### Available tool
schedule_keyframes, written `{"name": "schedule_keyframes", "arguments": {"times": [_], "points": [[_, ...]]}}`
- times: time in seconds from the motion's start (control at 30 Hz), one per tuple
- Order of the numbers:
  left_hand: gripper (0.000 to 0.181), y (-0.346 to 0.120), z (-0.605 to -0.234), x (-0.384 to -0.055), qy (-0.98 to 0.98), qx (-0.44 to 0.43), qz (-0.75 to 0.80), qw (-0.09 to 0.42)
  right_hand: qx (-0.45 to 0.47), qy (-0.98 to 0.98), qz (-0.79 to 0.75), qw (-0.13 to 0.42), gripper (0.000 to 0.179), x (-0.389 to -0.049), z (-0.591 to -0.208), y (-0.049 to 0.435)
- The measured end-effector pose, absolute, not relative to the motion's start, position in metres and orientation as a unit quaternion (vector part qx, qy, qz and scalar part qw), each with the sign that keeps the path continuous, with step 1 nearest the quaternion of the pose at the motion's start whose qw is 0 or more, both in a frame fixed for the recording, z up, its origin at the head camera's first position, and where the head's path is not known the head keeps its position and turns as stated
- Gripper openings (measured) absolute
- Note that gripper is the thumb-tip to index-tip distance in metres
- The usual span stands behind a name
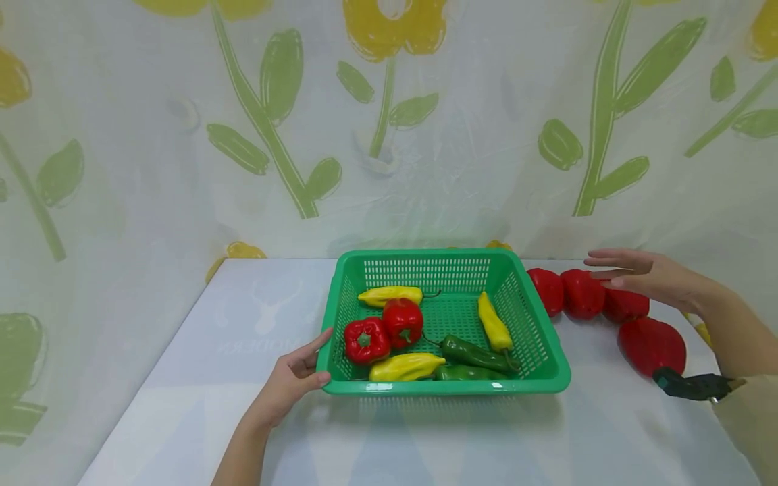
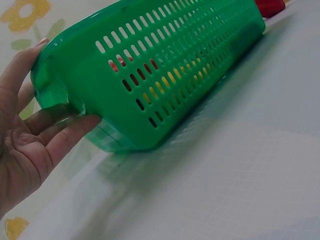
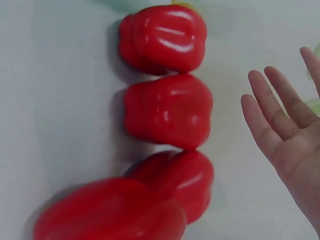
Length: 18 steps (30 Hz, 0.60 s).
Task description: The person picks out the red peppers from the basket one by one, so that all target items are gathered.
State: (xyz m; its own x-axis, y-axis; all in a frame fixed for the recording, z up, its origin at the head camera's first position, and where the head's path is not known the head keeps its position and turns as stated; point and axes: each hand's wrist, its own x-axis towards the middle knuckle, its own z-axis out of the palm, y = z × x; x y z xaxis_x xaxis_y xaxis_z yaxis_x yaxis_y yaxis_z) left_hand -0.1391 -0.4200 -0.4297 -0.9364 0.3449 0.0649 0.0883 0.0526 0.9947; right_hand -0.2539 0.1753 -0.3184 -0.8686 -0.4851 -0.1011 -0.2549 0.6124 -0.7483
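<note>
Flowered white cloth (image 1: pixel 486 169) is hanging behind a pale tabletop (image 1: pixel 243 385), where a green basket (image 1: pixel 446 387) is standing. Inside it, two red bell peppers (image 1: pixel 367 342) are sitting together toward the left, three yellow peppers (image 1: pixel 407 366) are lying at the back left, front and right, and two green peppers (image 1: pixel 477 353) are lying toward the front right. Four loose red peppers (image 1: pixel 583 297) are resting right of the basket, three forming a row. The left hand (image 1: pixel 294 372) is gripping the basket's left end, fingers partly curled. The right hand (image 1: pixel 659 275) is hovering near the row, fingers extended, holding nothing.
</note>
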Motion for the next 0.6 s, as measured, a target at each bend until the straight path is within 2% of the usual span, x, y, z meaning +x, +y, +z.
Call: {"name": "schedule_keyframes", "arguments": {"times": [0.27, 0.6], "points": [[0.067, -0.419, -0.429, -0.139, 0.719, 0.152, 0.672, 0.095, -0.214, 0.883, -0.391, 0.146, 0.064, -0.262, -0.313, 0.154], [0.067, -0.419, -0.429, -0.139, 0.723, 0.139, 0.670, 0.100, -0.232, 0.864, -0.408, 0.180, 0.061, -0.273, -0.304, 0.134]]}}
